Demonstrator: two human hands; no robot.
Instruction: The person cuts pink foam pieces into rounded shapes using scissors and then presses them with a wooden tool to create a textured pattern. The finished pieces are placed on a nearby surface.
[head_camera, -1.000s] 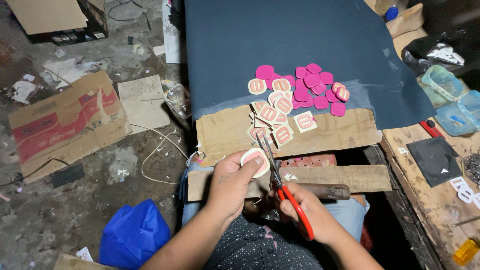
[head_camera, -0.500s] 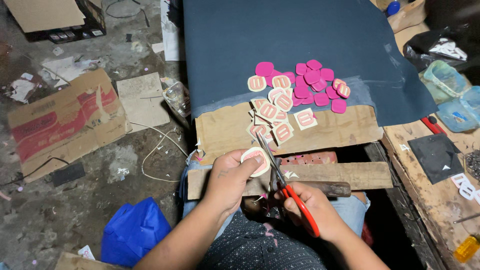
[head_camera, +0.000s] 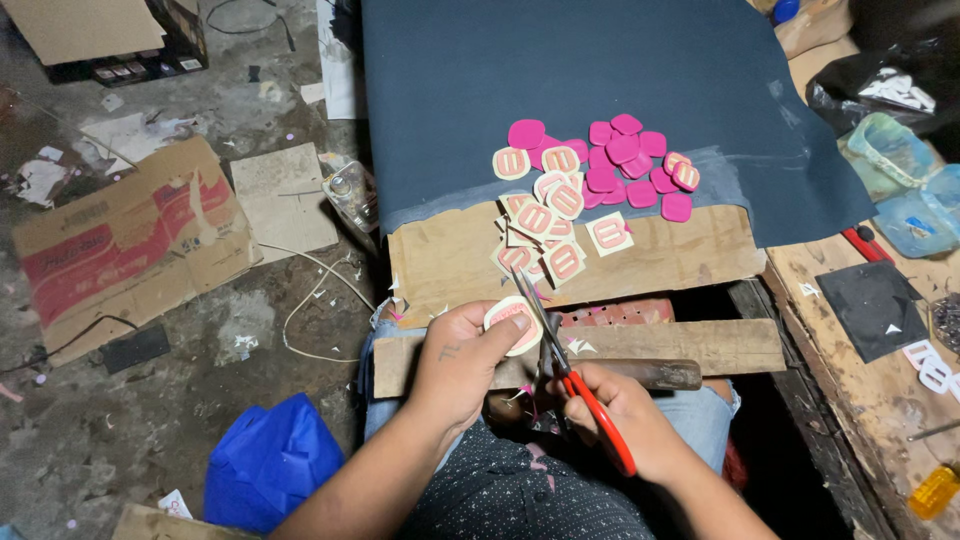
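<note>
Left hand (head_camera: 460, 360) pinches a round cream-backed pink patch (head_camera: 512, 324) between thumb and fingers, grip closed on it, held above the wooden plank (head_camera: 690, 345) that lies across the lap. Right hand (head_camera: 625, 420) is wrapped shut around the handles of red-handled scissors (head_camera: 570, 375); blades point up and away, slightly parted, the edge meeting the right side of the patch.

Ahead on the worktop: brown cardboard sheet (head_camera: 680, 255) with a pile of cream-bordered untrimmed patches (head_camera: 545, 225), some spilling onto the dark blue sheet (head_camera: 600, 70). Just right of them, a cluster of plain pink trimmed pieces (head_camera: 630, 165). Small cream offcuts (head_camera: 580, 347) on the plank near the scissors. A dark tool handle (head_camera: 660, 375) lies on the plank, touching the right hand's side.

Doing the cut well, as a judgement: keep the scissors nearly fixed and feed the patch round with the left hand, short snips near the blade pivot, following the pink edge so the cream border comes off evenly. Thumb should stay on the face, clear of the blade line. Risk: nicking into the pink, or the patch slipping since the hold is on one side only.

Around: flattened cardboard box (head_camera: 130, 245) and blue plastic bag (head_camera: 265, 465) on the floor at left, yellow-handled tool (head_camera: 935, 492) far right.
</note>
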